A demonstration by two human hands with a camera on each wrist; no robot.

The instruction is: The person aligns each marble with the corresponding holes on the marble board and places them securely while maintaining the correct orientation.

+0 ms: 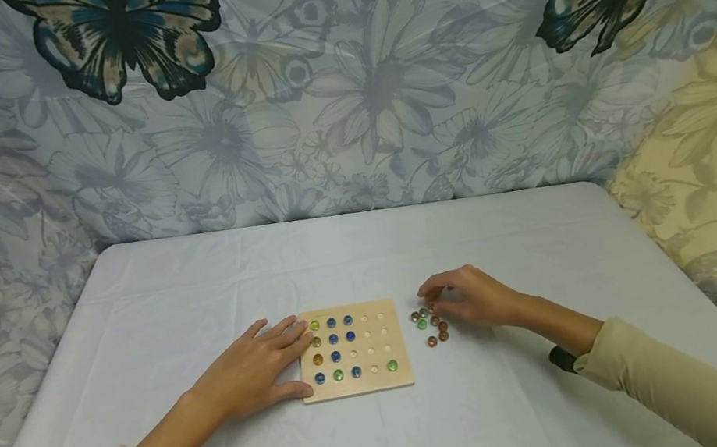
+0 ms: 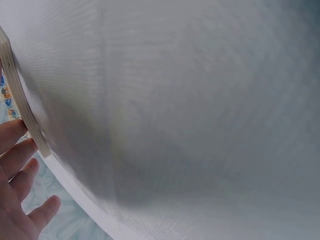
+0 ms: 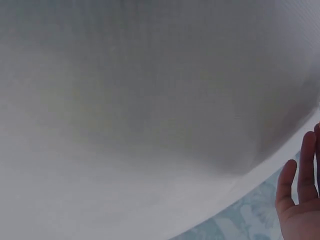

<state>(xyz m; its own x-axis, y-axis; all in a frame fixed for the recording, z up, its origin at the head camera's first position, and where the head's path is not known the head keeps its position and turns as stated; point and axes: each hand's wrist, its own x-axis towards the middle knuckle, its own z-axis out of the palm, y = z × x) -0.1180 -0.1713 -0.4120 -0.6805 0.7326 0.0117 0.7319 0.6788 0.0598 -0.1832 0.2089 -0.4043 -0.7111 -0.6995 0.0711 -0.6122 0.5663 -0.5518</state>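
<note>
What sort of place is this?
Likely an indoor tabletop recording nook, though the pictures can't confirm that: a white cloth-covered table, a blue-grey butterfly-and-flower-printed backdrop around three sides, and a pale rectangular wooden board with coloured round marbles.

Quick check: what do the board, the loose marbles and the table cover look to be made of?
Board: likely wood, pale and smooth; layered bands along its edge in the left wrist view suggest plywood. Loose marbles: probably glass, glossy, with small highlights; clear plastic remains possible. Table cover: seemingly cloth, matte white, with soft creases.
</note>
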